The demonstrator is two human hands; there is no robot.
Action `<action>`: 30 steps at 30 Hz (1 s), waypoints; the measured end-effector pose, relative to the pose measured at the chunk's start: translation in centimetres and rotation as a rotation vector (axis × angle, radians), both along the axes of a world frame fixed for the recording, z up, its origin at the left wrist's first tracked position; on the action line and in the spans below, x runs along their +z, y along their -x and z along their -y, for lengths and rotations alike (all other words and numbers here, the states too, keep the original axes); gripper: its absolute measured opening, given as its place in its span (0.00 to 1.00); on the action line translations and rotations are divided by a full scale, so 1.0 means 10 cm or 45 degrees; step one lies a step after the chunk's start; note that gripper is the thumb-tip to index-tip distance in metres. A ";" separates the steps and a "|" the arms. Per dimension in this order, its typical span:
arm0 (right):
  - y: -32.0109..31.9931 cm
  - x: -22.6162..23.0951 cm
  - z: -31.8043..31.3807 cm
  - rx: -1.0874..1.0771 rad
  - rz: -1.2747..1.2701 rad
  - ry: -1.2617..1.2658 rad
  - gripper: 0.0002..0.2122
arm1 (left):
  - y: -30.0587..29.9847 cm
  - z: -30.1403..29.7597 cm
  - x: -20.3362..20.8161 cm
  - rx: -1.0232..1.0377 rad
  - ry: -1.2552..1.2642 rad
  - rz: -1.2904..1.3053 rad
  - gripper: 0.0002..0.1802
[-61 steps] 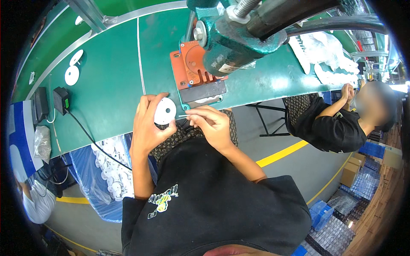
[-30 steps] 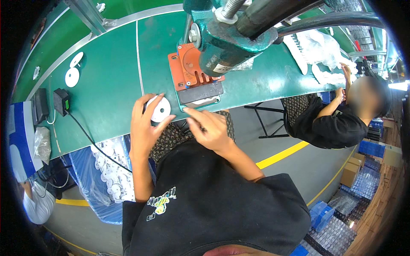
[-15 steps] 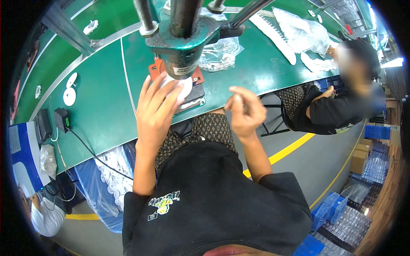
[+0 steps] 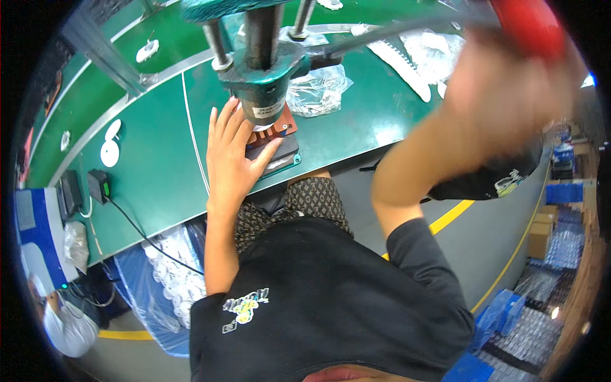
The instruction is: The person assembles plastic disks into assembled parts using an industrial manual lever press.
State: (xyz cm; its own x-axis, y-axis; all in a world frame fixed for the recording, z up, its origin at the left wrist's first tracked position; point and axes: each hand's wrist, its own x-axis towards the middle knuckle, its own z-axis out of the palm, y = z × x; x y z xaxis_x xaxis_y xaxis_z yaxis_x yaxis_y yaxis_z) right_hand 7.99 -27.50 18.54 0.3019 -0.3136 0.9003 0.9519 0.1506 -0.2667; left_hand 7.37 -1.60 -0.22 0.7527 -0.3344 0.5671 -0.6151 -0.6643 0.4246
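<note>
White part (image 4: pixel 263 127) best centred under press head (image 4: pixel 266 100), wide-spread left hand (image 4: pixel 233 159) kept clear; right hand (image 4: pixel 499 92) blurred, grip unclear.

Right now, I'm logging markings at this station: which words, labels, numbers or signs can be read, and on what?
Black shirt: lettering over a small yellow-green figure; wording not copied here.
White label on the teal press: print too small to read.
Green patch on the black adapter: any print too small to read.
</note>
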 end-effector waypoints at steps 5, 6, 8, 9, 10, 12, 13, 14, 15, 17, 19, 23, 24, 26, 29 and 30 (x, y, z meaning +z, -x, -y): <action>1.05 -0.80 -0.55 -0.186 -0.055 0.108 0.14 | -0.05 0.07 -0.04 -0.022 0.063 0.045 0.24; 1.16 -1.07 -0.60 -0.184 -0.148 0.103 0.15 | -0.04 0.00 -0.09 0.005 0.064 0.046 0.24; 1.27 -1.39 -0.79 -0.179 -0.311 -0.128 0.18 | -0.06 0.02 -0.14 0.017 0.013 0.040 0.24; 1.27 -1.39 -0.73 -0.201 -0.311 -0.041 0.19 | -0.04 0.04 -0.10 0.021 0.035 0.027 0.24; 1.26 -1.34 -0.67 -0.225 -0.311 0.043 0.19 | -0.10 0.07 -0.12 -0.005 0.034 0.042 0.24; 0.98 -1.09 -0.67 -0.136 0.084 0.038 0.16 | -0.11 0.08 -0.26 0.055 0.186 -0.081 0.24; 0.94 -0.96 -0.67 -0.183 0.078 0.022 0.16 | -0.11 0.08 -0.19 0.039 0.229 -0.071 0.23; 0.81 -0.83 -0.67 -0.234 0.038 0.044 0.10 | -0.11 0.04 -0.20 0.076 0.183 0.001 0.23; 0.67 -0.69 -0.62 -0.301 0.005 0.065 0.05 | -0.11 0.08 -0.15 0.054 0.110 0.074 0.22; 0.45 -0.52 -0.65 -0.350 -0.083 0.087 0.13 | -0.05 0.02 -0.15 0.080 0.022 0.213 0.23; 0.26 -0.46 -0.79 -0.324 -0.159 0.112 0.26 | 0.03 -0.03 -0.21 0.068 0.004 0.321 0.23; 0.65 -1.69 -0.68 -0.927 -0.139 0.714 0.12 | 0.49 -0.09 -0.18 -0.146 0.464 0.101 0.21; 0.72 -1.91 -0.82 -0.860 -0.143 0.777 0.15 | 0.62 -0.08 -0.17 -0.201 0.621 -0.068 0.21; 0.81 -2.19 -1.01 -0.955 -0.080 1.037 0.18 | 0.95 -0.05 -0.19 -0.138 1.152 -0.743 0.22; 0.88 -2.28 -0.92 -0.731 -0.407 0.996 0.21 | 0.95 -0.01 -0.23 -0.214 0.953 -1.027 0.20; 0.89 -2.29 -0.88 -0.761 -0.426 1.003 0.21 | 0.91 0.04 -0.20 -0.245 0.981 -1.137 0.19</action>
